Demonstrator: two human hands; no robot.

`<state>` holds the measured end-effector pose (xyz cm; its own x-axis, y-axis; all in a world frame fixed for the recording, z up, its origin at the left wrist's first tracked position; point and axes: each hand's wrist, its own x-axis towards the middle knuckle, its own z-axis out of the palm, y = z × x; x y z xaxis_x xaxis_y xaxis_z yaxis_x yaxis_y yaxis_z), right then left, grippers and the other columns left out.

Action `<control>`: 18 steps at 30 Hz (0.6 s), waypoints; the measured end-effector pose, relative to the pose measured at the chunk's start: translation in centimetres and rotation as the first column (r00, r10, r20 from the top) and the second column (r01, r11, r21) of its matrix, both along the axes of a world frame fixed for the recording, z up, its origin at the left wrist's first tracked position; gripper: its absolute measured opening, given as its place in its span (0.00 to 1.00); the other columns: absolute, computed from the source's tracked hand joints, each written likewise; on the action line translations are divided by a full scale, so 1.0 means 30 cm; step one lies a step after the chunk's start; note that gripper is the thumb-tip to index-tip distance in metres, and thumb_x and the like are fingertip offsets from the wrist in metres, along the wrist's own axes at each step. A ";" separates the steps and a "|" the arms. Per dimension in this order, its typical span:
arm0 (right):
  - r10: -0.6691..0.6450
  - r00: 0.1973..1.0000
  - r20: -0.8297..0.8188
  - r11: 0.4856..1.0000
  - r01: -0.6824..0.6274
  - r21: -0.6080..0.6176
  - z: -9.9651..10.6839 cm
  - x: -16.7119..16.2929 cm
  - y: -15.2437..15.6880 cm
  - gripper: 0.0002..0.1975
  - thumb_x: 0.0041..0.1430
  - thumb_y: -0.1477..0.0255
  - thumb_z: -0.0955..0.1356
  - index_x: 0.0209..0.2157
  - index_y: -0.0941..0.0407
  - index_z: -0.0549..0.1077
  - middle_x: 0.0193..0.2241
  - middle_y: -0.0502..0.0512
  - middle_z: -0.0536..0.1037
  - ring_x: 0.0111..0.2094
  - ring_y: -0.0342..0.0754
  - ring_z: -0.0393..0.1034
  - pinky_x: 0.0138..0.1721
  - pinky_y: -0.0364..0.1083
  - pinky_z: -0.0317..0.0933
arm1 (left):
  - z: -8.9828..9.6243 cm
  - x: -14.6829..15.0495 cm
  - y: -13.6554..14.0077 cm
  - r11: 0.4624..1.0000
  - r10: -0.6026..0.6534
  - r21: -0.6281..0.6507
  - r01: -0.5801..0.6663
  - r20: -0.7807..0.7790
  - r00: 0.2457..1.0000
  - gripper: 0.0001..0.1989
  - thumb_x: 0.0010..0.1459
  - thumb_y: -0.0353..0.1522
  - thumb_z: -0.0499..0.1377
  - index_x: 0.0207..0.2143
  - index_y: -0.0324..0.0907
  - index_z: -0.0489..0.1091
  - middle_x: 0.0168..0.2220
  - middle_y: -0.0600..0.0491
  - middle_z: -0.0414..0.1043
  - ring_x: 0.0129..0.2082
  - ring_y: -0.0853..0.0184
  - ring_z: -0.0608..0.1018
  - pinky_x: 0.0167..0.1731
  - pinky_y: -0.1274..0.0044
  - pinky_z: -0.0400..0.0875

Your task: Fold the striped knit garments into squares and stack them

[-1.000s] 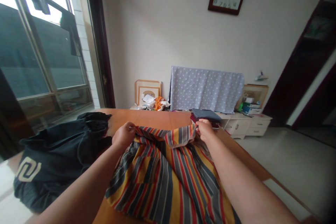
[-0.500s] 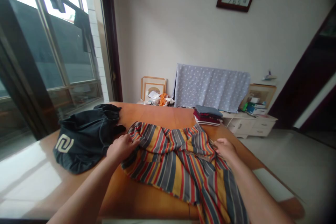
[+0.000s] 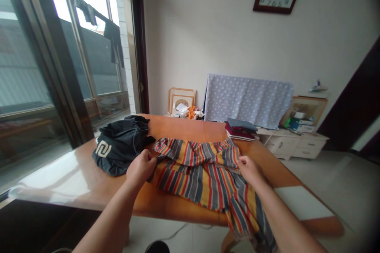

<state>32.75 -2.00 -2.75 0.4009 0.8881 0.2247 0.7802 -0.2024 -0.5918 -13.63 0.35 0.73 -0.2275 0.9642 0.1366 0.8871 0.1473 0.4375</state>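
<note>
A striped garment (image 3: 204,178) in yellow, red, grey and blue lies spread and wrinkled on the wooden table, part of it hanging over the front edge. What kind of garment it is, I cannot tell for sure. My left hand (image 3: 142,165) pinches its left edge and pulls it out a little to the side. On the opposite side, my right hand (image 3: 249,170) has thumb and fingers closed on the right edge. Just left of my left hand sits a bunched black garment (image 3: 118,146) with a pale printed mark.
Folded clothes (image 3: 240,129) are stacked toward the back right of the table (image 3: 190,126). Behind stand a dotted cloth cover (image 3: 246,101) and a white cabinet (image 3: 293,144). A white sheet (image 3: 301,201) lies at the right corner. Glass panels (image 3: 97,63) line the left.
The view has swung left and down, showing the floor below the table. My left hand has drawn the striped garment's left edge outward, while my right hand keeps to the right edge.
</note>
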 end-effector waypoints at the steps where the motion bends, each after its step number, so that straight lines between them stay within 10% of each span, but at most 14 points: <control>1: 0.009 0.998 0.069 0.998 -0.013 0.058 0.003 -0.014 -0.004 0.12 0.60 0.66 0.66 0.44 0.52 0.76 0.41 0.58 0.80 0.43 0.53 0.73 0.42 0.46 0.63 | 0.006 -0.011 -0.020 1.000 0.007 -0.030 -0.008 -0.033 0.999 0.10 0.60 0.42 0.54 0.34 0.46 0.67 0.34 0.51 0.76 0.32 0.61 0.76 0.28 0.75 0.59; 6: 0.146 0.946 0.288 0.956 -0.210 0.206 0.040 -0.206 0.002 0.13 0.62 0.67 0.64 0.44 0.54 0.76 0.43 0.58 0.77 0.46 0.53 0.71 0.48 0.48 0.61 | 0.014 0.004 -0.079 0.996 -0.082 -0.043 0.074 -0.233 0.969 0.08 0.58 0.37 0.54 0.36 0.44 0.69 0.45 0.45 0.73 0.41 0.55 0.76 0.37 0.69 0.64; 12: 0.551 0.787 0.277 0.796 -0.596 0.109 0.106 -0.612 0.055 0.10 0.62 0.67 0.65 0.41 0.52 0.77 0.42 0.55 0.78 0.48 0.51 0.70 0.49 0.47 0.60 | -0.007 0.061 -0.075 0.951 -0.295 0.013 0.308 -0.247 0.923 0.05 0.58 0.32 0.53 0.33 0.44 0.68 0.39 0.49 0.74 0.39 0.61 0.75 0.35 0.74 0.62; 18: 0.707 0.636 0.309 0.664 -0.747 0.020 0.067 -0.939 0.166 0.28 0.53 0.71 0.69 0.58 0.52 0.70 0.58 0.59 0.71 0.60 0.57 0.61 0.60 0.53 0.52 | -0.063 -0.004 -0.079 0.957 -0.287 -0.015 0.289 -0.177 0.941 0.06 0.55 0.29 0.53 0.32 0.45 0.70 0.37 0.50 0.73 0.34 0.63 0.76 0.32 0.75 0.60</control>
